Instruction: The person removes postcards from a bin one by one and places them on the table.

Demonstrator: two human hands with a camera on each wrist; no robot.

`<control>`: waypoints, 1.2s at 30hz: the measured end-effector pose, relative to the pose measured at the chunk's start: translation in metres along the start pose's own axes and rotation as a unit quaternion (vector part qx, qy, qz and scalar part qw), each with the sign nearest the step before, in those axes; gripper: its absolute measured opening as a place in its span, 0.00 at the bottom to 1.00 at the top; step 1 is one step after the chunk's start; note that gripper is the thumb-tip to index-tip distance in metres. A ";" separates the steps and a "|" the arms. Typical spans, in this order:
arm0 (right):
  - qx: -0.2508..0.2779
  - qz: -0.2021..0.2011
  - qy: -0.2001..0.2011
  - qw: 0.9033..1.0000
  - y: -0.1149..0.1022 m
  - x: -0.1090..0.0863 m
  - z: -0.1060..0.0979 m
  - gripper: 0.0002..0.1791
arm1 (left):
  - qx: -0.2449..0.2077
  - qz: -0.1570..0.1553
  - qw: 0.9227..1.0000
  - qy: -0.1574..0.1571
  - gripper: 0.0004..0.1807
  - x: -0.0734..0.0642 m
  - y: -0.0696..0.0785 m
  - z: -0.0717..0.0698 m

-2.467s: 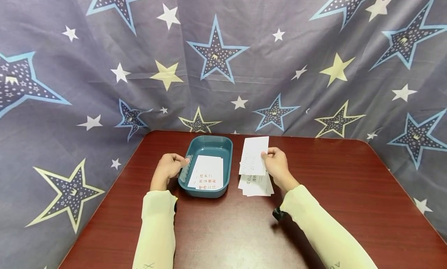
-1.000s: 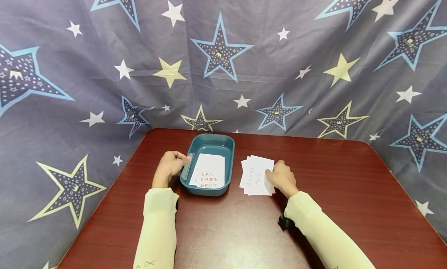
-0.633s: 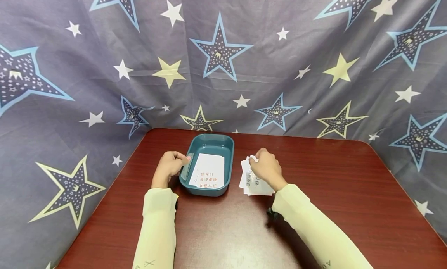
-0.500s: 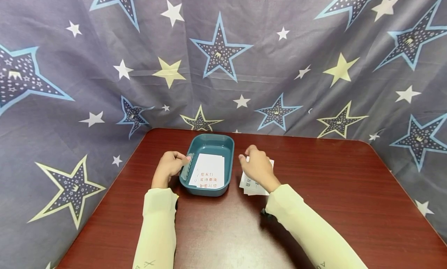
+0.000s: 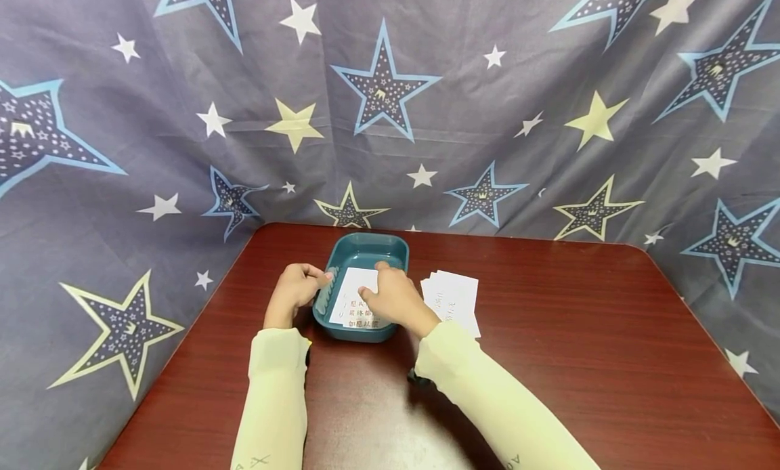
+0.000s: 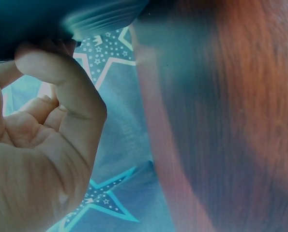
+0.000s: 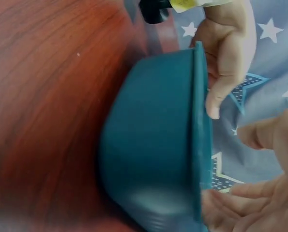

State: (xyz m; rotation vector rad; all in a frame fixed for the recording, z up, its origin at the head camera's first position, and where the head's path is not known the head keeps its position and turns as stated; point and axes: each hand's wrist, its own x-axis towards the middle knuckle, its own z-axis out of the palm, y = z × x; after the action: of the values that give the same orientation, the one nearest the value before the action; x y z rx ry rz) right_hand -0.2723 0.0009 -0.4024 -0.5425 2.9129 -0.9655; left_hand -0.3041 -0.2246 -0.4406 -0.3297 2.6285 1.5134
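Note:
A teal plastic tray (image 5: 399, 250) holds white cards (image 5: 356, 280) printed with reddish characters. My left hand (image 5: 296, 290) pinches the tray's left rim between thumb and fingers; the left wrist view has those fingers against the dark underside of the rim. Over the tray's right side, my right hand (image 5: 396, 297) reaches in above the cards, covering part of them. In the right wrist view, the right thumb and fingers (image 7: 250, 193) stand apart, with no card visible between them. Whether its fingertips touch the cards is hidden.
To the right of the tray lies a loose, uneven pile of white cards (image 5: 457, 297) with grey characters. Both stand on a reddish-brown wooden table (image 5: 579, 348). A star-patterned cloth (image 5: 500, 145) hangs behind and beside the table.
My right hand put a card back down on the right pile, let go and moved left across it to above the tray. My left hand stayed on the tray's rim.

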 end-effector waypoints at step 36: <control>-0.223 0.178 -0.051 0.957 -0.008 0.033 0.068 0.69 | -0.029 0.005 0.999 -0.013 0.17 0.002 -0.002 0.001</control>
State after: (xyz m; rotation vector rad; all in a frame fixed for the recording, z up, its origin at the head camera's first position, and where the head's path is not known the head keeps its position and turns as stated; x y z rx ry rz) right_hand -0.2921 -0.0553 -0.4502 -0.0552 2.9807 -0.2302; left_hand -0.3061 -0.2250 -0.4428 -0.3013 2.5750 1.5873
